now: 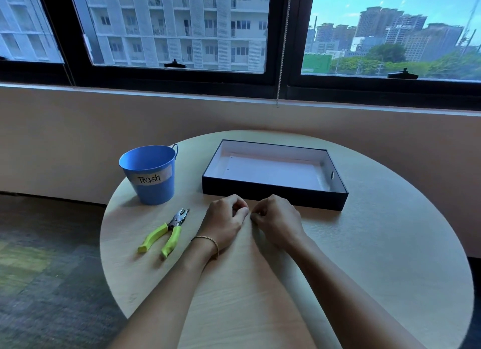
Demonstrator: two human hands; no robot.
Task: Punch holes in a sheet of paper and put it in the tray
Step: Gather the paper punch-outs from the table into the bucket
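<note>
A white sheet of paper [270,173] with small holes along its left edge lies flat inside the black tray [273,195] at the back of the round table. A hole punch [166,231] with lime-green handles lies on the table left of my hands. My left hand [223,222] and my right hand [277,220] rest on the table just in front of the tray, fingertips curled and almost touching each other. Whether tiny paper bits are pinched in the fingers I cannot tell.
A blue bucket [149,173] labelled "Trash" stands at the table's back left, beside the tray. The round wooden table [377,270] stands against a wall below a window. Carpeted floor lies to the left.
</note>
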